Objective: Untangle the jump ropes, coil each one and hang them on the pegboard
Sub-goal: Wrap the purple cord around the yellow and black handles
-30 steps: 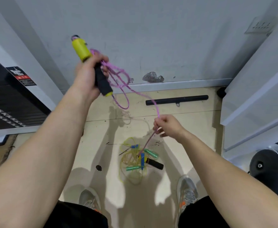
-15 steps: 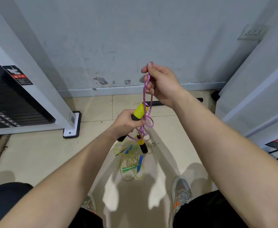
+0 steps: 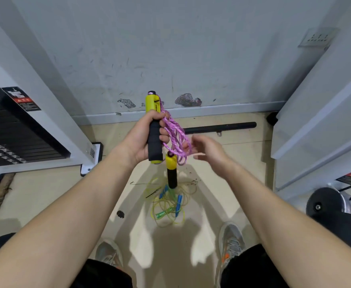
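Since the second before, when its far end trailed down to the floor (image 3: 45, 204), the pink jump rope has come wholly clear of that surface, and we treat this as the main change. Near the middle of the floor, between the shoes and the wall edge, the yellow-green ropes (image 3: 168, 204) with their blue and green handles lie in one tangled heap, apparently untouched. Above that heap the left hand (image 3: 142, 140) grips the first handle upright, fingers wrapped around its black foam. The right hand (image 3: 209, 154), which half a second ago pinched a loop of rope at a raised position, has let go and now sits just beside the coil with fingers loosely extended, holding nothing we can see; motion blur hides finer detail. The pink rope (image 3: 177, 136) is gathered into several loops that hang from the left hand against the first handle (image 3: 154, 129). The second handle (image 3: 172, 172) dangles below the loops, clear of the floor. We judge the first rope untangled and nearly coiled. It remains to be secured and hung; the pegboard is not in view. The floor heap remains to be separated.
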Demonstrator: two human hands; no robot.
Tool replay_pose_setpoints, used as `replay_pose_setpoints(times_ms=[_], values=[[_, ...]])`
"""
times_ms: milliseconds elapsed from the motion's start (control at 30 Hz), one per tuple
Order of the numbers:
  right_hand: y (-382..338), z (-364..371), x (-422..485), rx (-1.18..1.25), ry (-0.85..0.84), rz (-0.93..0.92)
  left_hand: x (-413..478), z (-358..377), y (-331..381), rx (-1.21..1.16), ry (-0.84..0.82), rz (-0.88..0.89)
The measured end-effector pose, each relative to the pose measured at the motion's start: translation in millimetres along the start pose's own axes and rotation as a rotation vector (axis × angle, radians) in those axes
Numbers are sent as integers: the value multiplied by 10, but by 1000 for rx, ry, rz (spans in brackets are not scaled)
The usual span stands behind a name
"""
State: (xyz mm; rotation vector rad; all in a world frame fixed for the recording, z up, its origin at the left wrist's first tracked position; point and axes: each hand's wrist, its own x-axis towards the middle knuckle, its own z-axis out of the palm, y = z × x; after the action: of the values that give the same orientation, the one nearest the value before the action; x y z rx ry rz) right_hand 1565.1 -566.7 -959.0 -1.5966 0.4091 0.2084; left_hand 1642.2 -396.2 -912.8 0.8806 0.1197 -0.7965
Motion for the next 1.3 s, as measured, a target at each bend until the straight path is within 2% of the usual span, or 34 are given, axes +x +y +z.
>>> replay_pose_setpoints(times_ms=[133, 300, 467, 567, 633, 700, 767, 867, 933, 1033, 1133, 1300], values=[[266, 163, -62, 87, -137, 9, 13, -26, 69, -77, 3, -5], [339, 419, 12, 16, -109, -74, -28, -73, 85, -168, 2, -16], [510, 649, 27, -38, -27, -81, -26, -118, 92, -202, 13, -29], [578, 719, 32, -23, 2, -116, 1, -194, 134, -161, 58, -22], [582, 661, 26, 13, -1, -111, 22, -285, 185, -6, 157, 2], [562, 527, 24, -59, 15, -71, 28, -429, 218, 218, 293, -19], [506, 354, 2, -149, 19, 14, 19, -584, 224, 541, 412, -111], [384, 72, -23, -147, 19, 208, 1, -780, 232, 1090, 509, -249], [281, -42, -42, -116, 61, 275, -29, -826, 230, 1292, 527, -293], [84, -92, -84, 31, 99, 264, -74, -770, 183, 1144, 504, -231], [-112, -36, -142, 238, 76, 259, -182, -571, 104, 899, 380, -186], [-457, 171, -264, 428, 34, 237, -416, -159, 37, 746, 234, -71]])
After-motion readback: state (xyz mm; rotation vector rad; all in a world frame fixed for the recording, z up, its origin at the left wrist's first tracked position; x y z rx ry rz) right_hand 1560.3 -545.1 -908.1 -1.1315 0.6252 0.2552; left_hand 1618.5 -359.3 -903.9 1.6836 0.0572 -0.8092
